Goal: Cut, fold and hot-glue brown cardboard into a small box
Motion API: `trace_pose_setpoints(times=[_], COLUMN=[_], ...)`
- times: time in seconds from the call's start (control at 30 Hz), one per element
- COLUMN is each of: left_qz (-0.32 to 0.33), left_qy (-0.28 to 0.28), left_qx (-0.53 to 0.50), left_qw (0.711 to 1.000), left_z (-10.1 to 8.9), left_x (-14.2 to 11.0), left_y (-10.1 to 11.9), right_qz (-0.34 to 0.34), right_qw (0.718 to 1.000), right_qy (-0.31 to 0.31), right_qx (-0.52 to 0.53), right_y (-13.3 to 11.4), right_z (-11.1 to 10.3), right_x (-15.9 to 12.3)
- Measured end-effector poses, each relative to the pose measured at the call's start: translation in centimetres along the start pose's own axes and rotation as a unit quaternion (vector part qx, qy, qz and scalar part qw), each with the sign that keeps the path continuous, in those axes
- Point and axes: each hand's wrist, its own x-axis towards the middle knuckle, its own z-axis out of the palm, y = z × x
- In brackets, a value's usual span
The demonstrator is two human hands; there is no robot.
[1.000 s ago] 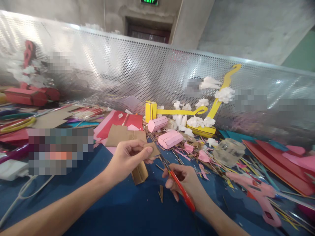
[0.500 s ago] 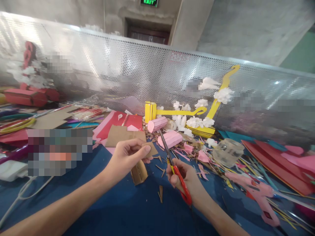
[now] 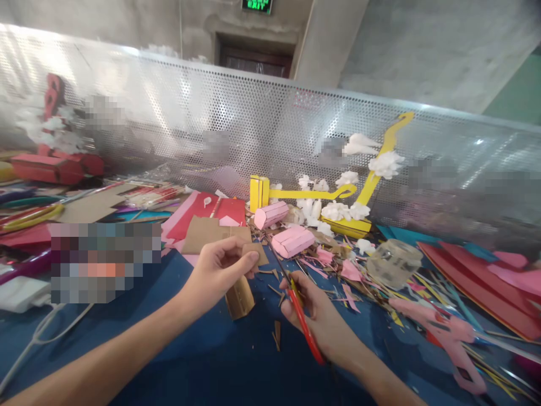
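Between the thumb and fingers of my left hand (image 3: 226,265) is a small piece of brown cardboard (image 3: 260,255). Directly below that hand, a folded cardboard piece (image 3: 240,299) shows; whether the fingers touch it I cannot tell. My right hand (image 3: 315,307) is wrapped round scissors (image 3: 303,324) with red and yellow handles. Their dark blades point up and left, just right of the small cardboard piece and apart from it. Past the blades sit two pink faceted paper blocks, one farther back (image 3: 271,215) and one nearer (image 3: 293,242).
Paper scraps (image 3: 350,270) litter the blue table (image 3: 203,361). A pink glue gun (image 3: 443,332) and a clear tape roll (image 3: 393,264) lie at right. Yellow paper models (image 3: 346,226) with white tufts stand before the perforated metal screen (image 3: 181,124). A white adapter (image 3: 23,293) with cable lies left.
The scissors have swung left and lower, their blades now nearer the small cardboard piece and no longer across the pink block. My left hand has hardly moved.
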Motion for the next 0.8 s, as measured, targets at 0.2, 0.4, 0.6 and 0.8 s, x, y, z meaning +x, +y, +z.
trace_pose_setpoints(times=[0.2,0.4,0.6,0.8], left_qz=[0.005,0.024,0.011,-0.015], left_qy=[-0.021,0.046,0.075,0.015], left_qx=[0.010,0.067,0.026,0.071], left_qw=[1.000,0.996,0.997,0.997], left_z=[0.1,-0.5,-1.0,-0.1], left_x=[0.0,0.4,1.0,0.3], left_y=[0.1,-0.4,-1.4,-1.5], right_qz=[-0.001,-0.013,-0.005,-0.085], right_qw=[1.000,0.983,0.939,0.959], right_qy=[0.007,0.079,0.118,0.103], right_qx=[-0.027,-0.168,-0.322,-0.252], right_y=[-0.4,0.1,1.9,0.3], right_z=[0.1,-1.7,-4.5,-2.9], right_x=[0.1,1.2,1.6,0.8])
